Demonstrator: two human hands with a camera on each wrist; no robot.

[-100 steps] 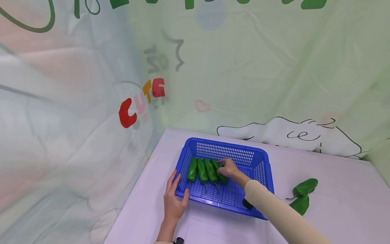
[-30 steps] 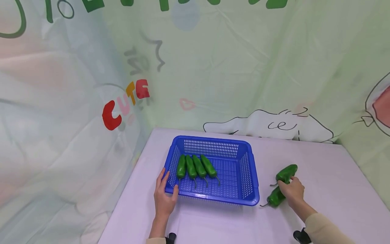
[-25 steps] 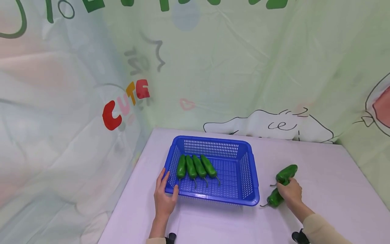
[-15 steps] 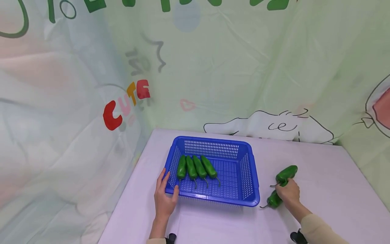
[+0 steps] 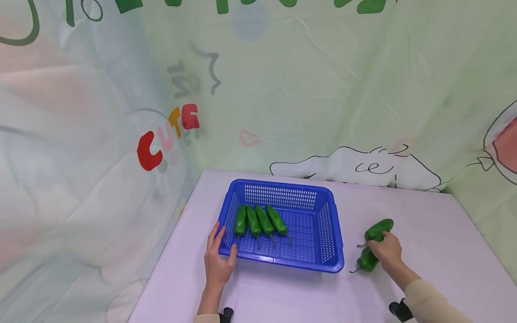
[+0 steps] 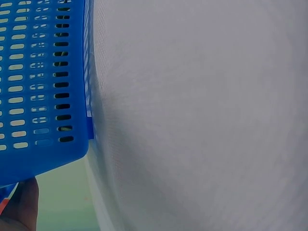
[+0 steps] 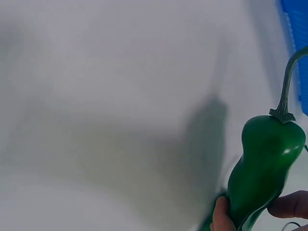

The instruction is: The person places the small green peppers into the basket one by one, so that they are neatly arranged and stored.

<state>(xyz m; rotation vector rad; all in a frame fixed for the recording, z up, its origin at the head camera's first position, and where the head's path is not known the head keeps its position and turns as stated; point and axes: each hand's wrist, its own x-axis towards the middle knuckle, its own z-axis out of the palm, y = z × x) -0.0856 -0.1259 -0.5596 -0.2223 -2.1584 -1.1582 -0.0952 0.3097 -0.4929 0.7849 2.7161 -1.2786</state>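
In the head view, my left hand (image 5: 218, 264) holds the front left corner of a blue plastic basket (image 5: 274, 260), fingers along its side and thumb at the front rim. Several green peppers (image 5: 264, 220) lie side by side in its left half, stems toward me. To the right of the basket, my right hand (image 5: 388, 251) grips a green pepper (image 5: 366, 260) between thumb and fingers. The right wrist view shows this pepper close up, stem pointing up, its shadow falling on the table. Another green pepper (image 5: 378, 229) lies just beyond my fingers, partly covered by them.
A pale cloth covers the table (image 5: 436, 233). Behind it hangs a printed curtain (image 5: 323, 89), and another curtain (image 5: 81, 188) closes off the left side. The basket's perforated wall (image 6: 38, 72) fills the left of the left wrist view.
My right hand has left the peppers in the basket and come to those on the table at right. The gripped pepper has shifted slightly right since half a second ago. My left hand stays put.
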